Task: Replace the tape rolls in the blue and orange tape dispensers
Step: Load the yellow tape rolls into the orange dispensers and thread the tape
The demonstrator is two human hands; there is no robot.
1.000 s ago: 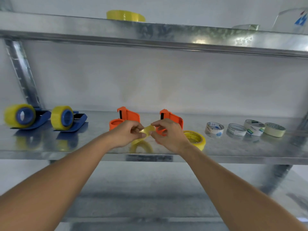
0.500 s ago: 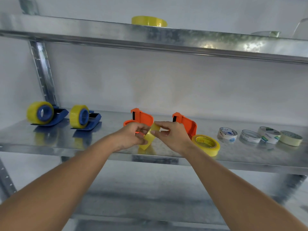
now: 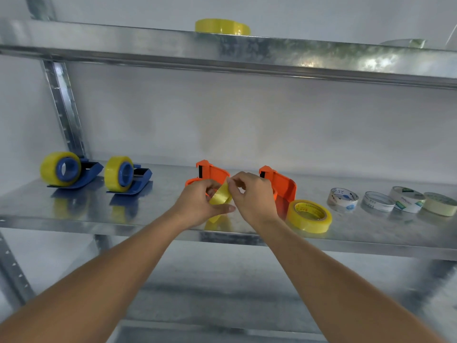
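Both my hands hold one yellow tape roll (image 3: 220,198) above the front of the middle shelf. My left hand (image 3: 200,203) grips it from the left and below; my right hand (image 3: 252,196) pinches its upper edge. Behind the hands stand two orange tape dispensers, one (image 3: 212,170) on the left and one (image 3: 282,186) on the right, both partly hidden by my hands. Two blue dispensers (image 3: 71,170) (image 3: 128,177) with yellow rolls on them sit at the shelf's left. A flat yellow tape roll (image 3: 309,215) lies right of the orange dispensers.
Several small pale tape rolls (image 3: 342,198) (image 3: 378,201) (image 3: 408,199) lie in a row at the right of the metal shelf (image 3: 74,214). Another yellow roll (image 3: 222,26) rests on the upper shelf. A steel upright (image 3: 63,105) stands at the left.
The roll in my hands has turned more upright and edge-on. The view has shifted, so the shelf's contents sit further right in the frame.
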